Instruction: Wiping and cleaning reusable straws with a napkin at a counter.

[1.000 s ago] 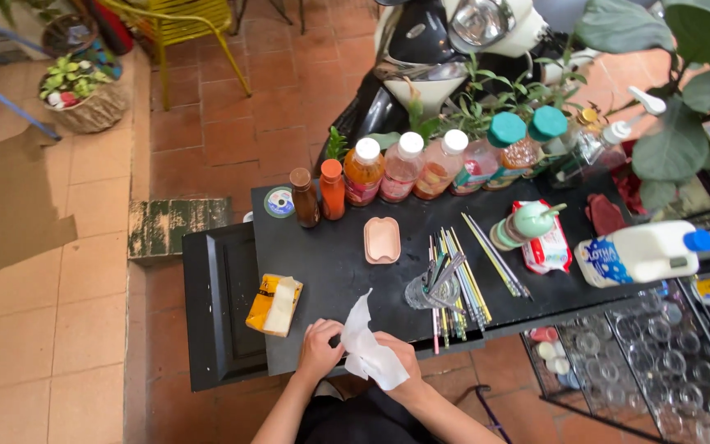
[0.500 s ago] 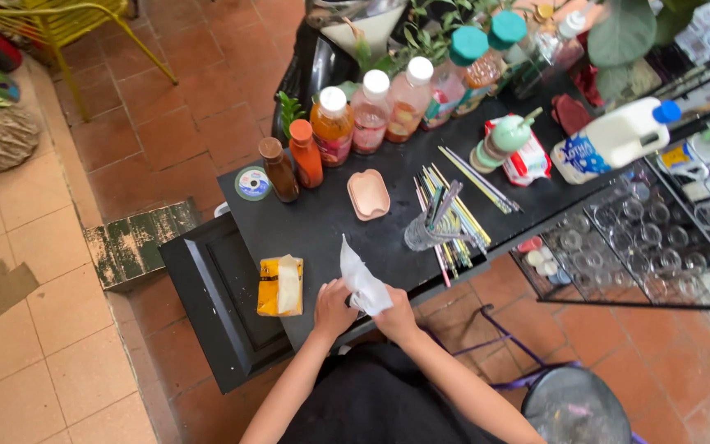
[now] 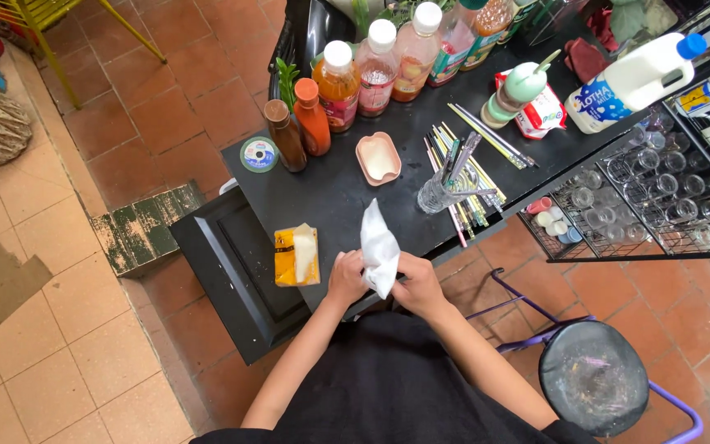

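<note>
Right now I have my left hand [image 3: 347, 275] and right hand [image 3: 415, 284] both pinched on a white cloth [image 3: 378, 248] at the near edge of the surface [image 3: 334, 193]. Its top stands loose and unfolded, so I judge the folding barely begun; the yellow sponge [image 3: 296, 256] lies untouched just beside.

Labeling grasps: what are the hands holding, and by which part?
Both the left hand and right hand hold the white tissue by its lower end; its top stands free.

You stand over a floor of reddish-brown tiles [image 3: 166, 107] that gives way to paler beige ones [image 3: 34, 329] at the left. A long black desk [image 3: 338, 189] runs across it in daylight. A round stool [image 3: 593, 388] with a purple frame stands at lower right, a yellow chair [image 3: 51, 25] at upper left.
</note>
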